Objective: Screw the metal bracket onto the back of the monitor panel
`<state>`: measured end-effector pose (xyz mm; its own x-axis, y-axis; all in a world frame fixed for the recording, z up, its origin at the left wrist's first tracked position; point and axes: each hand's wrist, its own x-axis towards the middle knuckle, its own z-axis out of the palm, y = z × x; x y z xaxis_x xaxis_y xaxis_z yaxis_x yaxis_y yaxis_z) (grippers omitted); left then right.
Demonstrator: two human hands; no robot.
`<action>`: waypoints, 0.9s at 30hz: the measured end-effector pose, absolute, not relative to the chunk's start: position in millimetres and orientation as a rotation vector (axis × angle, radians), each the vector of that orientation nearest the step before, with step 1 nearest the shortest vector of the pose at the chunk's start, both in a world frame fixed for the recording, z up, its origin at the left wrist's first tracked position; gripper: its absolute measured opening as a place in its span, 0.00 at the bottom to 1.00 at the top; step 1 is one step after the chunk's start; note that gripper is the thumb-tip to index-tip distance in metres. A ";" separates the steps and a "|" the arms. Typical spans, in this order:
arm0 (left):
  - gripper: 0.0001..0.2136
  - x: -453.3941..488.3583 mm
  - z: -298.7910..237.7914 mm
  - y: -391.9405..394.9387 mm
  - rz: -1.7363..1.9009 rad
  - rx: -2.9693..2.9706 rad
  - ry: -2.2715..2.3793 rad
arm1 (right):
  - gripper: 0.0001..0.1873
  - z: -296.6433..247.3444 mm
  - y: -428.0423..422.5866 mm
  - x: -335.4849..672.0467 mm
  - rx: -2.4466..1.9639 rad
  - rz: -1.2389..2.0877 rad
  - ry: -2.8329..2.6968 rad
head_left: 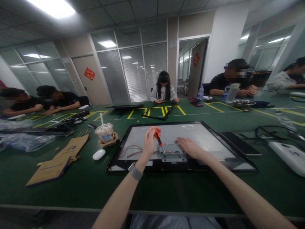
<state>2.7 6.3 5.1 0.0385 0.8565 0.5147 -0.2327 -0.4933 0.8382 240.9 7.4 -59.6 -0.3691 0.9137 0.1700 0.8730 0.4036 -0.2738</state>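
Observation:
A monitor panel (209,136) lies face down on the green table in front of me, its grey metal back up inside a black frame. My left hand (149,142) is closed around an orange-handled screwdriver (157,137), held upright with its tip down on a small metal board cover (172,155) near the panel's front edge. My right hand (190,148) lies flat on the panel just right of that cover, fingers stretched out. Thin wires (132,151) run across the panel's left part. A watch sits on my left wrist.
A plastic drink cup (105,132) with a straw, a white mouse (98,154) and a flattened brown paper bag (60,159) lie to the left. A black phone (240,143), cables and a white device (289,156) lie to the right. Several other people sit around the table.

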 end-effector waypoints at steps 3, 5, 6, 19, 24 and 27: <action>0.14 2.4 7.2 2.2 1.640 1.555 0.791 | 0.30 -59.3 6.8 240.9 -1.572 0.209 -2.350; 0.15 1.9 8.1 0.9 1.645 1.597 0.832 | 0.30 -59.0 6.3 240.8 -1.578 0.208 -2.342; 0.16 1.7 8.3 1.0 1.643 1.594 0.827 | 0.30 -59.0 6.2 240.8 -1.575 0.205 -2.345; 0.10 2.8 11.1 0.6 1.752 1.641 0.836 | 0.29 -63.7 9.5 241.3 -1.552 0.195 -2.331; 0.13 2.7 10.3 0.8 1.652 1.579 0.773 | 0.29 -63.4 8.8 242.3 -1.526 0.185 -2.367; 0.15 4.0 7.5 4.1 1.610 1.490 0.680 | 0.28 -65.9 10.2 244.2 -1.515 0.162 -2.397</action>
